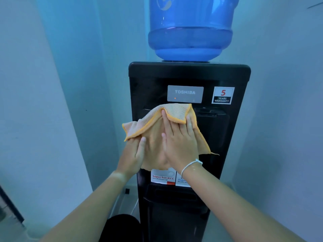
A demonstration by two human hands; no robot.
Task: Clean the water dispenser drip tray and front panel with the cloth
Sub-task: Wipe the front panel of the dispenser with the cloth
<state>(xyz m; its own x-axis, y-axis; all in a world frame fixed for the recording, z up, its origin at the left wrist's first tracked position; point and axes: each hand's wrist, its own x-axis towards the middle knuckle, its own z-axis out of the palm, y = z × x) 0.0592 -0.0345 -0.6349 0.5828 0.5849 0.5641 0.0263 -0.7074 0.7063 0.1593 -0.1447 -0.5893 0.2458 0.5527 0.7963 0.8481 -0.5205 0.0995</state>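
An orange cloth (153, 123) hangs in front of the black water dispenser (189, 77), covering the tap area of its front panel (216, 130). My left hand (134, 152) holds the cloth's lower left part, thumb on top and fingers underneath. My right hand (180, 142) lies flat on the cloth with straight fingers, and a fold of cloth drapes over its fingertips. The drip tray (173, 194) sits lower on the dispenser, below both hands, dark and partly hidden by my right forearm.
A blue water bottle (190, 28) stands upside down on top of the dispenser. Pale walls close in on both sides. A warranty sticker (222, 95) and a grey brand plate (185, 94) are on the upper panel. A dark round object (122, 227) sits on the floor at lower left.
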